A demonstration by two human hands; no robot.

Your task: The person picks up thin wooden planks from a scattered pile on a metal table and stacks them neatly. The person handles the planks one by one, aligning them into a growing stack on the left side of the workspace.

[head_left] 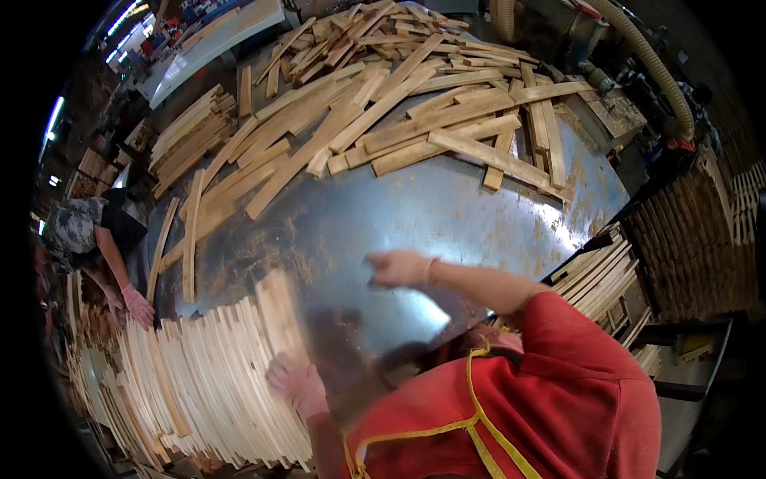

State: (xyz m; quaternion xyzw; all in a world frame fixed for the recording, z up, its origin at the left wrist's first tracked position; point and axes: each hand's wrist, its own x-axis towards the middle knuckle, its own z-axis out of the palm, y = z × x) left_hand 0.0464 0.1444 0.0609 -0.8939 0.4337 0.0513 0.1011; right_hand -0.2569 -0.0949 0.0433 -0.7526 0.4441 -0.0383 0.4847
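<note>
My left hand (297, 385), in a pale pink glove, grips the near part of a light wooden slat (279, 307) at the right end of a long row. This slat is blurred and shows its broad face. Beside it, many pale slats (211, 379) stand packed on edge along the table's near left side. Over the middle of the metal table (335, 227), my right hand (399, 269) is stretched to the left, smeared by motion. Its fingers look apart, and nothing shows in them.
A big loose heap of boards (415, 96) covers the table's far side. At the left, a co-worker's gloved hand (137, 305) rests by the row's far end. More boards (598, 275) are stacked off the right edge. A ribbed hose (650, 60) curves at upper right.
</note>
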